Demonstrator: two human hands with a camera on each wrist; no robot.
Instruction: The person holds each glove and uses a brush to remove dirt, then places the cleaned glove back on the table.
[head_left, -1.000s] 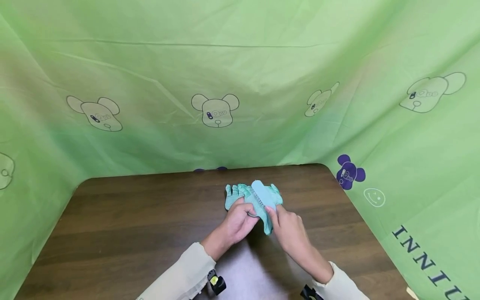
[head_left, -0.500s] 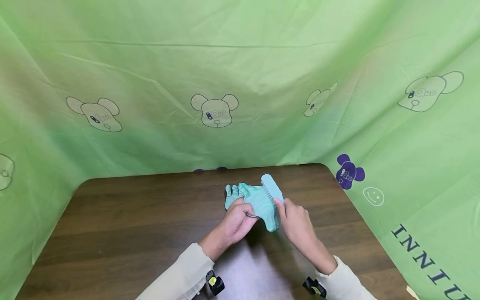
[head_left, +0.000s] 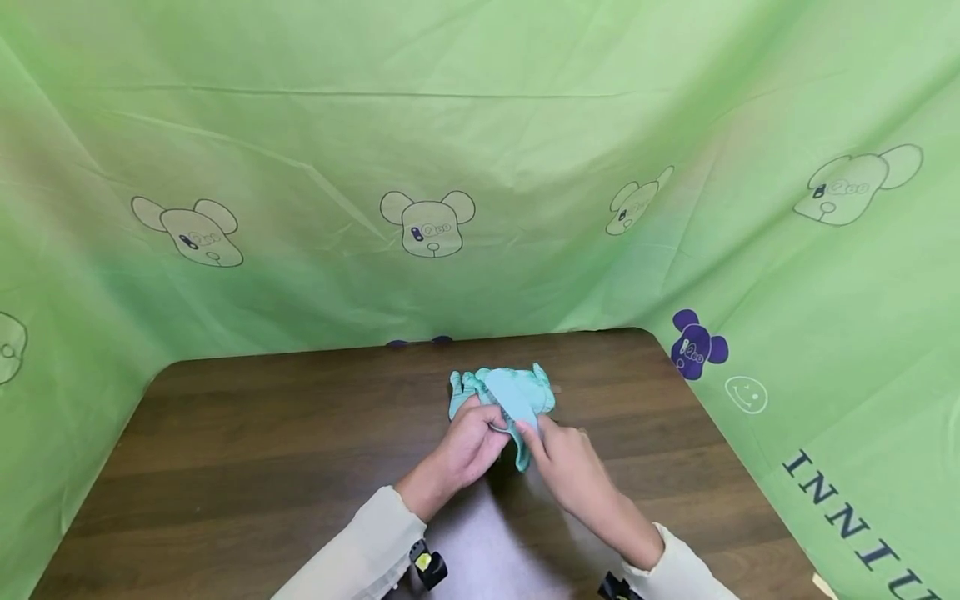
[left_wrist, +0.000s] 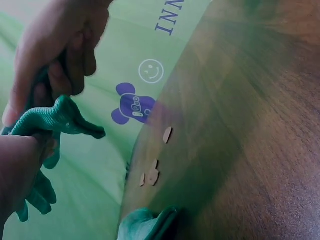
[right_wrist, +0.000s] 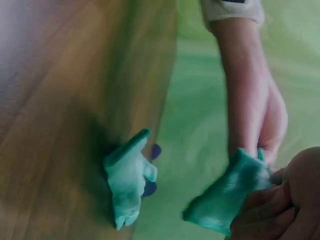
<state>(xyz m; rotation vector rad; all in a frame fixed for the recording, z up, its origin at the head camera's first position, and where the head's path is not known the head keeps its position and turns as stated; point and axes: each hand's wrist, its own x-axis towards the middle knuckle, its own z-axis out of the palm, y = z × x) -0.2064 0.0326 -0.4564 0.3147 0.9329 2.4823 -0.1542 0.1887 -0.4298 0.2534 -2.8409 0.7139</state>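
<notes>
My left hand (head_left: 471, 442) grips a teal knitted glove (head_left: 536, 387), its thumb on top of the fabric. In my right hand (head_left: 573, 467) is a light blue brush (head_left: 512, 396), bristles turned toward the glove, lying across it; whether they touch it is hard to tell. The left wrist view has the glove (left_wrist: 55, 120) bunched between both hands, several of its fingers hanging beneath. A second teal glove (right_wrist: 125, 182) lies on the table in the right wrist view, and its fingers (head_left: 459, 396) peek out left of my left hand in the head view.
A dark wood-grain table (head_left: 285, 442) spreads under both hands. Green printed cloth (head_left: 427, 133) hangs behind it and along the sides. Small brown patches (left_wrist: 153, 175) mark the tabletop in the left wrist view.
The brush swung out to the right and up half a second ago, and now lies back left and lower across the glove. The glove's fabric shifted with it. My left hand hardly moved.
</notes>
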